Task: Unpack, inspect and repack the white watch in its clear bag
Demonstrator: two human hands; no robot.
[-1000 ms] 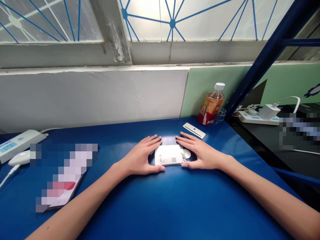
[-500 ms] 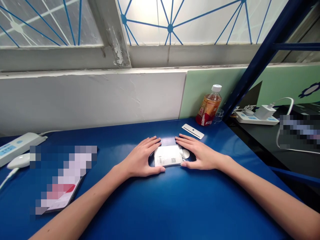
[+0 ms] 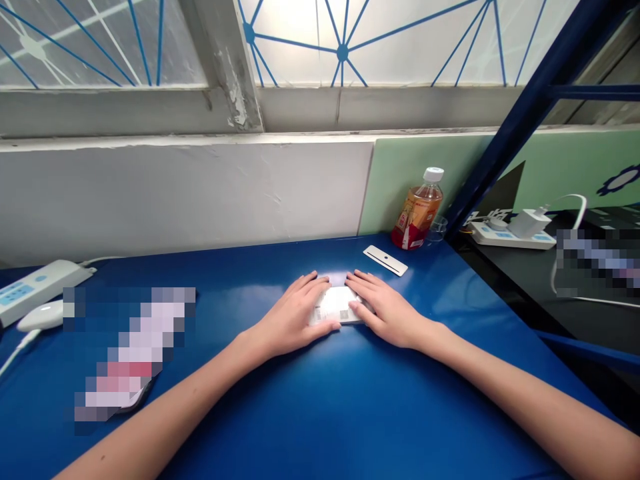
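A flat white rectangular packet (image 3: 336,304) lies with its long axis running from left hand (image 3: 299,315) to right hand (image 3: 393,310), both touching; grip unclear.

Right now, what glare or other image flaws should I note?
In the head view, glare whitens part of the white packet, its print unreadable; pale sheen marks the blue table; mosaic blocks cover most of the flat item at left.
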